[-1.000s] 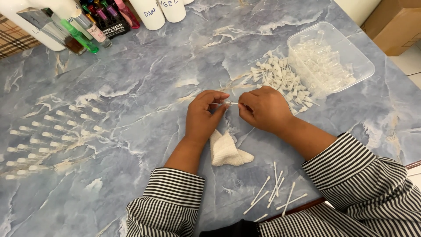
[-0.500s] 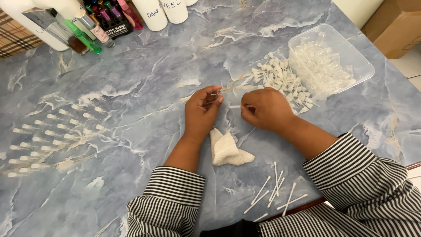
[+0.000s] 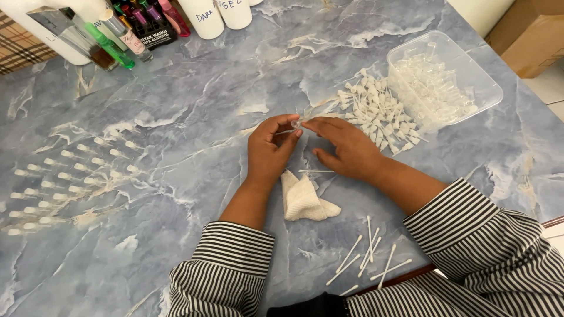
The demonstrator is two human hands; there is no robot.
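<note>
Clear small tube piece (image 3: 295, 124) pinched between left hand (image 3: 269, 154) and right hand (image 3: 346, 149) fingertips, mid-table. Folded white cloth (image 3: 304, 198) lies just below hands; cotton swabs (image 3: 367, 255) near table's front edge.

Both forearms come up from the bottom edge, striped sleeves at the wrists. Left hand (image 3: 268, 154) and right hand (image 3: 345, 149) meet at frame centre, fingertips pinched together, palms down, right fingers spread.
</note>
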